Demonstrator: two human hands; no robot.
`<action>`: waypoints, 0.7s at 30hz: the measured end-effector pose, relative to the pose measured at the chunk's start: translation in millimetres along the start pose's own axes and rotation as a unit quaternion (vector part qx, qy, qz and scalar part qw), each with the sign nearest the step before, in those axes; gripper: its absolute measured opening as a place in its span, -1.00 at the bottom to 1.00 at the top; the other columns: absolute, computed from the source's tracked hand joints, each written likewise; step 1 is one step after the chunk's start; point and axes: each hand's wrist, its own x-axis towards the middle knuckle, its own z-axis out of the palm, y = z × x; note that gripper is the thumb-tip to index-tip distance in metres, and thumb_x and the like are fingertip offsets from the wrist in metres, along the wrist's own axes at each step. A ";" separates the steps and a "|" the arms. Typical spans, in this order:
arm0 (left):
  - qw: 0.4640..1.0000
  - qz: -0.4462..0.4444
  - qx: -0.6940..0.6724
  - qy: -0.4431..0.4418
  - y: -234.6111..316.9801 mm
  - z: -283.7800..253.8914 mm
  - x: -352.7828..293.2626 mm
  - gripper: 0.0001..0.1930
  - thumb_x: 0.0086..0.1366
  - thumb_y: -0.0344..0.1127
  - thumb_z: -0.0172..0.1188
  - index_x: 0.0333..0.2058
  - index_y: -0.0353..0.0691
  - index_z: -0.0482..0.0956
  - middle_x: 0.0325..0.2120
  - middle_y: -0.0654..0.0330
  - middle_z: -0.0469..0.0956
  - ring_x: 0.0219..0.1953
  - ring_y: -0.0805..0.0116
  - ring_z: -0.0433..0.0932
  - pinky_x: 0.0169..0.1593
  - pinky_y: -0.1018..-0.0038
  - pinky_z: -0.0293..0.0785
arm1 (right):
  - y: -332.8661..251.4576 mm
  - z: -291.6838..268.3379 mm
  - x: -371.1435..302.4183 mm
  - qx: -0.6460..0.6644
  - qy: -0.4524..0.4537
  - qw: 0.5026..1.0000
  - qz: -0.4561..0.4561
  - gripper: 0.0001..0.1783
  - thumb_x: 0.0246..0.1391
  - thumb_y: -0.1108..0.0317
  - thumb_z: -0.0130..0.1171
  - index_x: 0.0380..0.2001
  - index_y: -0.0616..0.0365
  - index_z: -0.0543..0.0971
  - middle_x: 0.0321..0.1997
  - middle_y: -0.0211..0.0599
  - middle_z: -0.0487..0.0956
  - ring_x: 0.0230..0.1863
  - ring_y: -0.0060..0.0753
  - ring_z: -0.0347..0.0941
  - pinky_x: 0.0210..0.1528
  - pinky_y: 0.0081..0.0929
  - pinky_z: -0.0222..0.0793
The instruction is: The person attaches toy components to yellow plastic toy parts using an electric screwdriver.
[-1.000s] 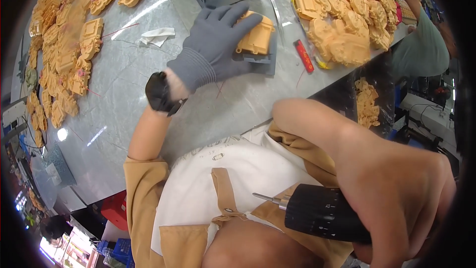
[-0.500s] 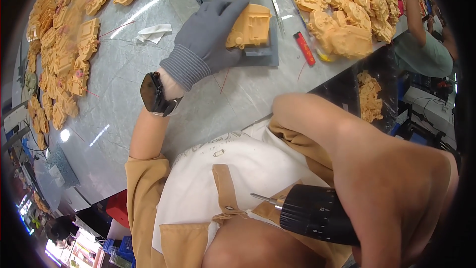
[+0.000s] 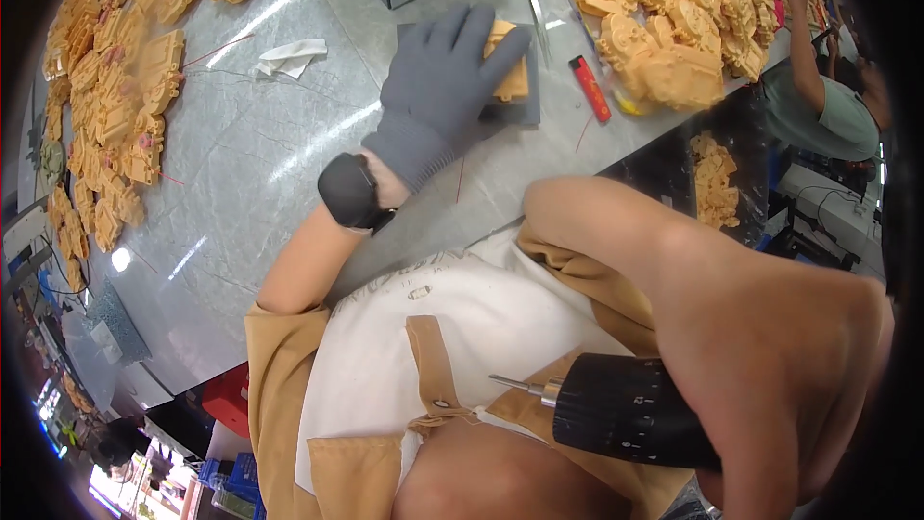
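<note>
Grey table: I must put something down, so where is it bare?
Bare: the patch below the white tissue, between the left orange parts and the watch. Crowded: the left side; beneath the gloved left hand, with an orange part; the right, by tweezers and an orange heap.

Left hand (image 3: 438,87), at upper centre, was on the part's (image 3: 510,82) left side with most of the part showing; now it lies over it, fingers up-frame, thumb stretched to the right, and only a strip at the part's right shows. Watch (image 3: 348,191) and forearm have shifted right, watch face turned more to the camera; the plate's (image 3: 409,31) top-left corner now shows beside the glove, and the red wire (image 3: 459,180) below sits further right. Co-worker's arm (image 3: 807,58) lower at upper right than a second ago.
</note>
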 end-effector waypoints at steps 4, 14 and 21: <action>0.996 -0.058 -0.062 -0.003 -5.8 6.4 -28.1 -0.20 -0.16 -0.15 0.43 0.11 -0.11 0.30 0.12 -0.04 0.22 0.14 -0.03 0.26 0.11 0.13 0.27 | -32.1 15.3 -2.2 -0.005 -0.019 0.999 0.032 -0.84 0.05 0.57 -0.09 -0.43 0.37 0.50 -0.62 0.01 0.52 -0.71 -0.37 0.38 -0.39 -0.06 0.53; 0.944 -0.188 -0.216 0.164 -5.5 40.0 -79.4 -0.19 -0.14 -0.18 0.43 0.13 -0.18 0.29 0.01 -0.04 0.34 0.05 0.01 0.36 0.27 0.00 0.05 | -5.3 -122.2 33.2 -0.634 0.363 0.631 -0.262 -0.79 -0.11 0.62 0.10 -0.31 0.32 0.44 -0.68 -0.37 0.43 -0.74 -0.52 0.34 -0.62 -0.59 0.28; 0.944 -0.210 -0.183 0.178 -5.7 38.6 -77.7 -0.21 -0.18 -0.12 0.45 0.08 -0.16 0.33 -0.14 0.10 0.44 -0.05 0.15 0.41 0.29 -0.01 -0.02 | 0.0 -175.5 12.9 -0.542 0.302 0.763 -0.183 -0.79 -0.14 0.64 0.16 -0.35 0.31 0.45 -0.68 -0.37 0.46 -0.70 -0.54 0.39 -0.61 -0.64 0.30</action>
